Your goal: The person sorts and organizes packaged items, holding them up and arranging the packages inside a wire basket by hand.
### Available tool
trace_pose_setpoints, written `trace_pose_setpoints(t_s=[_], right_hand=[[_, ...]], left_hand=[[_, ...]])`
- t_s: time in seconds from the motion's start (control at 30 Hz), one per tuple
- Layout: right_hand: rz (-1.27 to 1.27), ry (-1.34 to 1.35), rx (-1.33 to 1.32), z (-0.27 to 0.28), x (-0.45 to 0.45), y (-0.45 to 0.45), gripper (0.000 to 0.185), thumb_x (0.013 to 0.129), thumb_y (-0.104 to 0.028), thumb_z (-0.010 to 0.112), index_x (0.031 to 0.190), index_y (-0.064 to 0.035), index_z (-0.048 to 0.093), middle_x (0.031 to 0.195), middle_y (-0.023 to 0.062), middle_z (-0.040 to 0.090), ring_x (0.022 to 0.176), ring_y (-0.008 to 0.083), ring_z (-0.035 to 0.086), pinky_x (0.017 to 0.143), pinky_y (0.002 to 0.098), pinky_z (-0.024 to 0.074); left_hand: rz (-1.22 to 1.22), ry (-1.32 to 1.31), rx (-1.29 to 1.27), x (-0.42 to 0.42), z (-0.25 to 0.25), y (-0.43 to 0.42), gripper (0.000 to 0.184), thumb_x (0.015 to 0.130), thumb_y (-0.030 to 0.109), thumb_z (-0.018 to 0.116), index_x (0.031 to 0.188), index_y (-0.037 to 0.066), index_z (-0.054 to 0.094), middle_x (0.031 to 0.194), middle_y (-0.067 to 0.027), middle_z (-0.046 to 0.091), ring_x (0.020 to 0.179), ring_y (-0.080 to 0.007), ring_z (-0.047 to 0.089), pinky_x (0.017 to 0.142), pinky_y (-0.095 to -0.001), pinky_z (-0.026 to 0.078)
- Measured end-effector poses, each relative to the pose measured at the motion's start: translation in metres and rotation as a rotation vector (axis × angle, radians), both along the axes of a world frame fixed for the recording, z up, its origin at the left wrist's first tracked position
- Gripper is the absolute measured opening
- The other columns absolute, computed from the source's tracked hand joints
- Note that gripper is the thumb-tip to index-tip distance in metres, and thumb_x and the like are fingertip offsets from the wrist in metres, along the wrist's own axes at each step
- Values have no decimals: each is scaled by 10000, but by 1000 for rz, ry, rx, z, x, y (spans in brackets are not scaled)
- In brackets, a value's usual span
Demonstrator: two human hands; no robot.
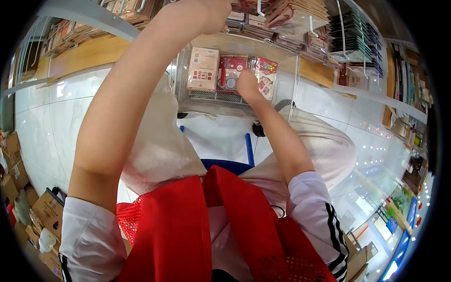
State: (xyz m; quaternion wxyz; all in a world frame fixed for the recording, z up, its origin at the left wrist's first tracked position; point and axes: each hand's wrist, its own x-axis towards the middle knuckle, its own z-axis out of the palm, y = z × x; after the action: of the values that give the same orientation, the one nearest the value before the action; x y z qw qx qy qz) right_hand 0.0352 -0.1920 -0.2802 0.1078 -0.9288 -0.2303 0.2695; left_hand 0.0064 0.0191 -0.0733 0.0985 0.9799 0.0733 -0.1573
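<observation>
Red packets point(267, 70) flank the right hand's grip point(247, 83); whether it pinches one, I cannot tell.

Nothing legible: print on the beige pack point(203, 68) near twelve o'clock, red pack point(267, 70) at one and carton point(48, 212) at eight is too small.

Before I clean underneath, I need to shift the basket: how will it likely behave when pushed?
The basket would probably roll, as dark wheels seem to show beneath. Being wire mesh, it should stay fairly stiff.
</observation>
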Motion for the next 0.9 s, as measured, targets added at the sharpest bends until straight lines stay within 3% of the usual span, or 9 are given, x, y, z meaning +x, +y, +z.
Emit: trace_pose_setpoints(t_s=[0.1,0.2,0.3,0.4,0.5,0.6,0.7,0.8,0.9], right_hand=[[61,-81,98,10,-13,-1,406,786,-26,504,1142,154,426,1129,352,483,876,410,611,770,410,520],[128,5,-57,25,-17,0,388,800,-7,481,1160,130,441,1286,330,332,932,396,589,773,406,518],[452,-15,-101,16,-16,-6,424,810,-13,483,1227,53,442,1365,276,259,1075,398,508,859,416,481],[553,-213,-76,-21,-19,-13,513,818,-55,503,1320,-75,404,1409,235,235,1209,424,373,943,450,414],[558,-223,-134,-39,-23,-9,600,816,-118,542,1379,-153,336,1447,216,181,1258,468,275,986,481,356],[554,-118,-207,-38,-24,-3,675,795,-171,584,1403,-187,291,1466,203,148,1253,502,259,968,493,368],[550,-91,-204,-41,-21,-3,716,779,-211,618,1409,-184,276,1469,185,151,1259,512,240,961,497,371],[571,-251,-237,-61,-26,-3,750,773,-249,633,1417,-192,253,1468,182,156,1270,516,225,960,500,371],[565,-138,-207,-49,-25,-3,797,763,-311,658,1414,-124,237,1459,217,148,1286,501,213,963,515,362]], left_hand=[[14,25,19,-1,4,-3,273,825,218,607,1034,44,614,930,-168,642,899,-318,608,804,-411,471],[18,21,17,-3,4,-6,278,829,228,602,1043,52,614,953,-166,639,914,-318,604,814,-411,469],[24,24,27,-5,6,-9,291,831,235,599,1057,51,609,983,-164,632,936,-317,597,824,-409,467],[49,46,29,-5,8,-12,300,833,233,596,1068,47,603,1002,-165,627,953,-317,591,832,-407,465],[-29,9,-2,-5,3,-9,304,832,231,596,1069,40,600,998,-169,626,953,-319,591,835,-407,464],[-30,6,0,-3,1,-10,297,831,224,596,1058,34,605,970,-172,633,930,-327,599,826,-408,469],[-40,29,-4,0,3,-10,294,828,227,598,1046,29,609,935,-172,641,901,-332,610,813,-407,476],[-9,12,22,-2,13,-18,294,826,233,602,1034,25,611,911,-172,644,881,-339,615,797,-416,480],[73,45,-47,-2,13,-21,257,765,173,585,967,32,659,967,-167,646,931,-312,620,770,-404,503]])
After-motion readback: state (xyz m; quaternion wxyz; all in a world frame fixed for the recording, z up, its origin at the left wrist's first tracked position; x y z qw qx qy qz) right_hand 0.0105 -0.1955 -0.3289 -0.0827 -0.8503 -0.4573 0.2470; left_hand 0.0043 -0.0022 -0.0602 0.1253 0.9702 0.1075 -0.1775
